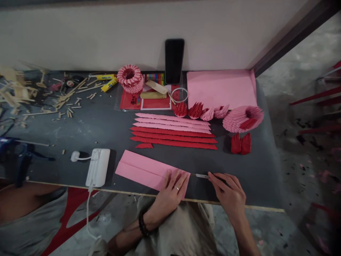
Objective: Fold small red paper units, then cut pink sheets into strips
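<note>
1. Two hands are working at the near edge of the table [266, 170]. The left hand [172, 188] is lying flat with fingers spread, pressing down on the folded pink sheet [144, 170] without gripping it. The right hand [229, 192] is curling its fingers around a thin blade [201, 176], whose tip is pointing at the sheet's right end.
2. Judged from here, the left fingertips are sitting just beside that tip (a slip could nick them). If the pressing hand eases off, the sheet could skid and the cut could run crooked.
3. One white power bank [98, 167] is lying left of the sheet.
4. Farther back, three pink strips [173, 122] and three red strips [173, 137] are lying side by side, with one short red piece [144, 145] and two red folded stacks [241, 143] nearby.
5. One dark phone [174, 60] is leaning against the wall.
</note>
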Available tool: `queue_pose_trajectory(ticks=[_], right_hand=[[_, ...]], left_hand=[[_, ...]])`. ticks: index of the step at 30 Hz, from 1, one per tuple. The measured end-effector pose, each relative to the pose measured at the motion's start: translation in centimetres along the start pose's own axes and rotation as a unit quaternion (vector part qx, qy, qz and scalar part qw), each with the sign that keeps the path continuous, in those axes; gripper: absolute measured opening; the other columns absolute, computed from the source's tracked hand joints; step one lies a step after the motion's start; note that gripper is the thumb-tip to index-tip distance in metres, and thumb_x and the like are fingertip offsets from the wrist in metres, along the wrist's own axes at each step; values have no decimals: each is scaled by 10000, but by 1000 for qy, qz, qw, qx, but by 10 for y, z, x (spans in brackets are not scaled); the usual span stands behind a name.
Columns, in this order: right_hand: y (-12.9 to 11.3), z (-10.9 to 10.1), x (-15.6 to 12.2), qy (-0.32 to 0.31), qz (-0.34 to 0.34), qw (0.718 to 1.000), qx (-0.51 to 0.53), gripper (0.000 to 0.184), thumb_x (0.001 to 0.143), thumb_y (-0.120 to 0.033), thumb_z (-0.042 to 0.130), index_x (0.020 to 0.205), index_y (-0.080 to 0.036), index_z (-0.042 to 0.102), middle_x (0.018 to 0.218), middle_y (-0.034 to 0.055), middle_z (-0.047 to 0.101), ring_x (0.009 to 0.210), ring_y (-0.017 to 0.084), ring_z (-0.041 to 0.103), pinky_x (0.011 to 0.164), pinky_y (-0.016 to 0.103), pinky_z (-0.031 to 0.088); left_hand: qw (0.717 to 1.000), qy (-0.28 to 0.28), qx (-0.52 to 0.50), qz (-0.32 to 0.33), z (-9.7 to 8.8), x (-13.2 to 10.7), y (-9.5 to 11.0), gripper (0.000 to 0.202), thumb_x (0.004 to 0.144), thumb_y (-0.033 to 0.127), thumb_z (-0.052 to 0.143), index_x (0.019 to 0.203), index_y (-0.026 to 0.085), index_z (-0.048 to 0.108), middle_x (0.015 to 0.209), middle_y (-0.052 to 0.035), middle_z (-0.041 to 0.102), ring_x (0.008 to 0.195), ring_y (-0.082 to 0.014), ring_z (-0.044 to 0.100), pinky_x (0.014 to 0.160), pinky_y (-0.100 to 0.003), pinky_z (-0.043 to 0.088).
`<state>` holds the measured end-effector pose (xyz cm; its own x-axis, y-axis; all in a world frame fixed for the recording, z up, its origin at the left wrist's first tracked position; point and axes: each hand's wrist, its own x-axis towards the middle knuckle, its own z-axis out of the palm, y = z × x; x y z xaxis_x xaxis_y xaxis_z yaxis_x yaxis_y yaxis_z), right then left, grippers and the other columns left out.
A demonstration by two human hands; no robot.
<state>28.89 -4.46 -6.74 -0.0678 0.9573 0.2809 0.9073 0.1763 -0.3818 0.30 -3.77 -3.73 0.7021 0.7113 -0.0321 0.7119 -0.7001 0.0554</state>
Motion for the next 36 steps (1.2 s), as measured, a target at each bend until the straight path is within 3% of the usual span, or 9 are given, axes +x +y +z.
queue_pose_trajectory(ticks=[14, 21, 28, 31, 36], right_hand=[[-4, 8, 24, -9, -31, 999, 7, 252, 964, -223, 726, 1093, -398, 852, 1002, -12, 825, 925, 187, 700, 903, 365, 587], [-21, 10, 43, -3, -67, 998, 3, 259, 956, -184, 745, 1084, -380, 854, 967, -22, 819, 888, 151, 681, 902, 315, 561], [-48, 24, 73, -31, -96, 995, 21, 238, 962, -185, 747, 1071, -367, 854, 1008, -19, 824, 948, 168, 664, 876, 315, 524], [-49, 26, 78, -48, -103, 992, 47, 226, 981, -195, 732, 1080, -358, 854, 1031, -23, 827, 965, 163, 656, 885, 306, 522], [-39, 21, 71, -57, -93, 992, 58, 272, 989, -166, 710, 1134, -355, 842, 1059, -14, 834, 980, 172, 663, 919, 318, 531]], left_hand=[[998, 23, 61, 5, -1, 0, 0, 600, 1035, 241, 473, 1630, 172, 508, 1785, -98, 352, 1565, -341, 479, 1236, -534, 508], [994, 42, 101, 8, 8, -1, 0, 616, 1045, 315, 477, 1648, 192, 474, 1796, -87, 328, 1570, -333, 465, 1280, -533, 436], [996, 59, 63, 4, 12, -3, -2, 586, 1053, 296, 476, 1632, 210, 501, 1786, -61, 357, 1585, -323, 450, 1293, -521, 417], [994, 100, 10, -43, 10, -4, -6, 593, 1047, 289, 533, 1631, 194, 499, 1778, -51, 370, 1625, -297, 389, 1327, -464, 380], [973, 149, -58, -165, 11, -11, -12, 701, 1061, 420, 506, 1690, 138, 379, 1696, -144, 495, 1619, -376, 386, 1347, -633, 289]])
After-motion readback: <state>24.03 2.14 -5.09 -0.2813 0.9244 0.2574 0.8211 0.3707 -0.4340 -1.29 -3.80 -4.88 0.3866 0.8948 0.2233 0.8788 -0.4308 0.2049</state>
